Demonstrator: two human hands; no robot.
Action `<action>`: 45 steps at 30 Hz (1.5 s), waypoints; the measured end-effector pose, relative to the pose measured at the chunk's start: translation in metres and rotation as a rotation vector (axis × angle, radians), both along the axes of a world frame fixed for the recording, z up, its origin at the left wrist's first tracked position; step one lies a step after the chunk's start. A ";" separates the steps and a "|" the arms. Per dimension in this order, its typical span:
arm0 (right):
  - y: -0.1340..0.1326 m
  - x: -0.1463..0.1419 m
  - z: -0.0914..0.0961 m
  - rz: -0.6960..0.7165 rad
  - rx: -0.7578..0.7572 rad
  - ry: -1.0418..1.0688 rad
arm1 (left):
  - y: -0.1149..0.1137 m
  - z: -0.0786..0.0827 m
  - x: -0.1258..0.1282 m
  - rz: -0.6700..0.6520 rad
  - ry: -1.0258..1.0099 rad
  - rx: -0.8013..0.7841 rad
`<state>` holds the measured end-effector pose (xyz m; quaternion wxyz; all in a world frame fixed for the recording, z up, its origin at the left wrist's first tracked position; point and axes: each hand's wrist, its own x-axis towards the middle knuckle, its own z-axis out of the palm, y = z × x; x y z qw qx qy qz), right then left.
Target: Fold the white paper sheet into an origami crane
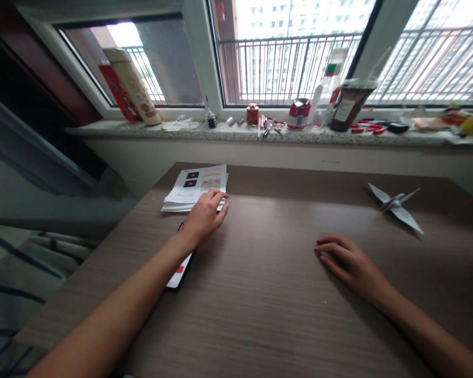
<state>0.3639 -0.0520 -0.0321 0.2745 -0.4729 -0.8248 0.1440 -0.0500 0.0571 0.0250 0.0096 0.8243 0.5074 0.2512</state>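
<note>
My left hand [205, 216] is over the front right corner of a stack of printed sheets [181, 194]; its fingers are loosely bent and apart, with nothing seen in them. Whether it touches the paper I cannot tell. Beneath my left wrist lies a phone [180, 273] with a lit white screen, partly hidden by the forearm. On the right, my right hand [349, 261] rests on the brown table [260, 294], fingers slightly curled and apart, holding nothing. Beyond it sits a folded paper crane [396, 205] with its wings spread.
Along the stone windowsill [220, 135] stand a tan cylinder [136, 89], a small ink-like bottle [211, 118], a red jar [253, 114], a red and silver can [298, 114] and a dark drink cup [349, 107]. Red-handled tools [368, 127] lie beside the cup.
</note>
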 end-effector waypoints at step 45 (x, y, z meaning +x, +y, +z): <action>0.002 -0.002 0.004 0.001 0.007 0.014 | 0.033 -0.007 -0.043 0.269 0.161 -0.041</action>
